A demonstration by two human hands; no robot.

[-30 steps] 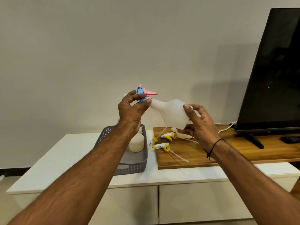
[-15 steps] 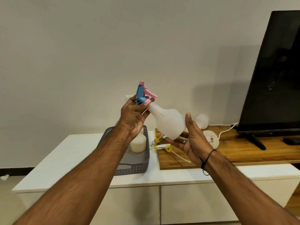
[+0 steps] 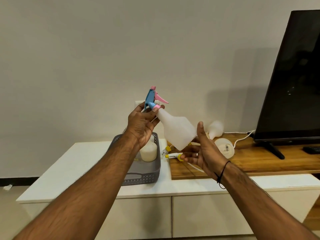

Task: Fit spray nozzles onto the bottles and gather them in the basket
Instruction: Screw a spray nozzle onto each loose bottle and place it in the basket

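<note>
A person's left hand point(image 3: 141, 125) pinches the pink-and-blue spray nozzle point(image 3: 153, 100) on a white bottle point(image 3: 174, 130) tilted above the surface point(image 3: 83, 163), its base cupped by the loosely spread right hand point(image 3: 201, 149), near the grey basket point(image 3: 147, 175).

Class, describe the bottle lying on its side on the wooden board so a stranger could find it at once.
Start at the television and drop to the wooden board under its stand. Near the board's back edge lies a white bottle, round base facing you. Unlike the bottle behind it, it shows a small printed label.
</note>
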